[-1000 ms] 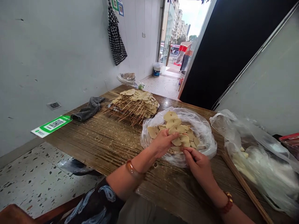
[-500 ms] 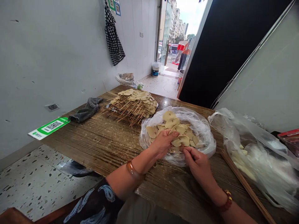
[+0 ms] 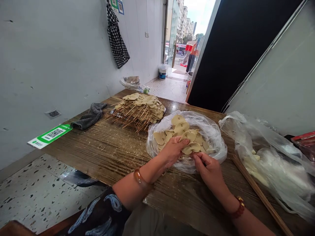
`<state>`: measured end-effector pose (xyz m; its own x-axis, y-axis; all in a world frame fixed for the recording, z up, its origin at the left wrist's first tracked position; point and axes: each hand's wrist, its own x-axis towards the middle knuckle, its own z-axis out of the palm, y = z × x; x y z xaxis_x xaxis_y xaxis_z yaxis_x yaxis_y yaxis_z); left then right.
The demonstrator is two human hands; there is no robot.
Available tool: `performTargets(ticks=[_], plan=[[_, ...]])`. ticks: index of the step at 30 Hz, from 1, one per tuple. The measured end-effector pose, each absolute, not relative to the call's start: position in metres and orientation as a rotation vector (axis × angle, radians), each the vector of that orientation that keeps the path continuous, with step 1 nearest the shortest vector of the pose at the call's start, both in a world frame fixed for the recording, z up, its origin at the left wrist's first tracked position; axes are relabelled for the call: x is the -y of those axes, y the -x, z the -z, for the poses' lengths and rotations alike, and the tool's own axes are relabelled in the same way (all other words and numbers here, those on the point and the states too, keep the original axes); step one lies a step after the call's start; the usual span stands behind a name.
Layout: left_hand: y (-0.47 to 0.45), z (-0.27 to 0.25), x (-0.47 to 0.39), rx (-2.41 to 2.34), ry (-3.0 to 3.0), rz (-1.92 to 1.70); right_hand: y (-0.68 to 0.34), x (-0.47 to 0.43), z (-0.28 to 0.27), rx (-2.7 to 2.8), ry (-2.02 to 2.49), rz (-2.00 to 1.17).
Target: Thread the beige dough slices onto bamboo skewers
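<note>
Several thin, round beige slices [image 3: 190,148] are threaded in a row on a wooden skewer, over an open clear plastic bag [image 3: 216,141]. My left hand [image 3: 175,149] pinches the slices, thumb on top. Between its fingertips my right hand [image 3: 206,165] grips the near end of the skewer; most of that stick is hidden by the slices. More loose slices [image 3: 159,137] lie in the bag underneath. Beyond, to the left, a heap of filled skewers [image 3: 141,106] is stacked with the stick ends pointing toward me.
Bare wooden sticks [image 3: 261,193] lie in a bundle on the wooden table [image 3: 108,157], right of my hand. Another plastic bag [image 3: 275,164] sits beyond them. A grey cloth [image 3: 90,116] and a green QR-code card [image 3: 50,135] lie along the left edge.
The view has shifted slightly. My right hand sits a little closer to the slices, and less of the skewer shows between it and them. Both hands keep their grip.
</note>
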<state>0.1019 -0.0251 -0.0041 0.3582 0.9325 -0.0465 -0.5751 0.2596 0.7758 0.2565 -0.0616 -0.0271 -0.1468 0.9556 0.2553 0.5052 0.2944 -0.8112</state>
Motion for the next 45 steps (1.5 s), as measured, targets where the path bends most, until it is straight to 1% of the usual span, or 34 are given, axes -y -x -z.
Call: performTargets(ticks=[5, 10, 15, 22, 29, 38, 45], plan=[[-0.103, 0.003, 0.026, -0.556, -0.754, -1.102, -0.257, 0.061, 0.025, 1.769, 1.322, -0.713], [-0.101, 0.005, 0.022, -0.598, -0.749, -1.129, -0.257, 0.061, 0.023, 1.764, 1.307, -0.786], [-0.094, 0.005, 0.018, -0.627, -0.724, -1.195, -0.256, 0.062, 0.023, 1.84, 1.269, -0.688], [-0.091, -0.003, 0.024, -0.584, -0.768, -1.08, -0.256, 0.063, 0.023, 1.825, 1.286, -0.635], [-0.1, 0.002, 0.026, -0.672, -0.78, -1.148, -0.257, 0.062, 0.027, 1.862, 1.302, -0.54], [-0.098, 0.001, 0.023, -0.704, -0.806, -1.143, -0.258, 0.06, 0.026, 1.866, 1.278, -0.541], [-0.069, -0.007, 0.004, -0.755, -0.631, -1.424, -0.259, 0.062, 0.029, 1.917, 1.25, -0.572]])
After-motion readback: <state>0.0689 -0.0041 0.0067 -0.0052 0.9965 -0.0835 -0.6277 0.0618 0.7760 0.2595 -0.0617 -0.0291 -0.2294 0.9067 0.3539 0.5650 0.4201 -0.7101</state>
